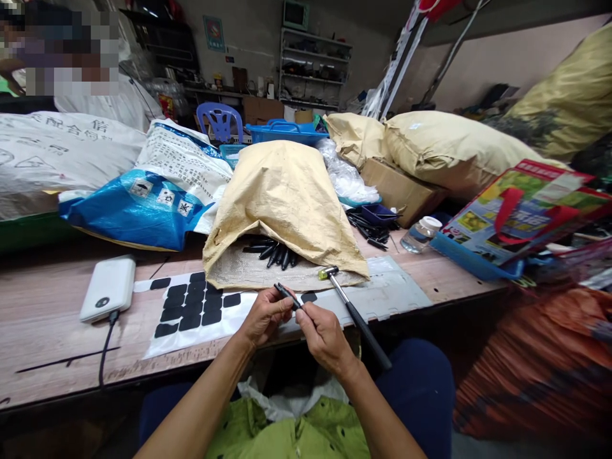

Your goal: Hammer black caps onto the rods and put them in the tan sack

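My left hand and my right hand meet in front of the table edge, both with fingers closed on a slim black pen-shaped piece. Its left end sticks up past my left fingers; the rest is partly covered by my fingertips. Just beyond lies an open tan woven sack, with several similar black pieces at its mouth. A hammer with a black handle and a yellowish head rests to the right of my right hand, its head by the sack's mouth.
Left on the table are black rounded-square stickers on a white sheet and a white power bank with a cable. A blue-white sack, a lidded jar, a carton and a colourful bag stand around. A person is far left.
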### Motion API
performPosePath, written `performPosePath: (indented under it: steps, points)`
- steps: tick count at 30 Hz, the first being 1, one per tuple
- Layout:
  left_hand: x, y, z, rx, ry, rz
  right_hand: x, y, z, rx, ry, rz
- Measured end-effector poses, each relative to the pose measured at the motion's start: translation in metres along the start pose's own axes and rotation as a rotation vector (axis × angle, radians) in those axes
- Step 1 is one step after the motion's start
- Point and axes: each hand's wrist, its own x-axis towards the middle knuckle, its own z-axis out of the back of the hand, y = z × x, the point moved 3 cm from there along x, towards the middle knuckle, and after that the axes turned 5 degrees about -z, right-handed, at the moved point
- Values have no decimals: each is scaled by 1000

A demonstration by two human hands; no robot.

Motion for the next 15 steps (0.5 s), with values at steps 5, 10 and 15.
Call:
performPosePath:
  steps: [5, 10, 15]
  points:
    - [1, 6, 3, -33, 19, -17, 1, 4, -1, 176, 54, -83]
    - [1, 6, 3, -8, 20, -28, -1, 3, -1, 155, 76, -98]
    - [1, 6, 2, 73, 18, -92, -1, 4, 0, -166, -63, -42]
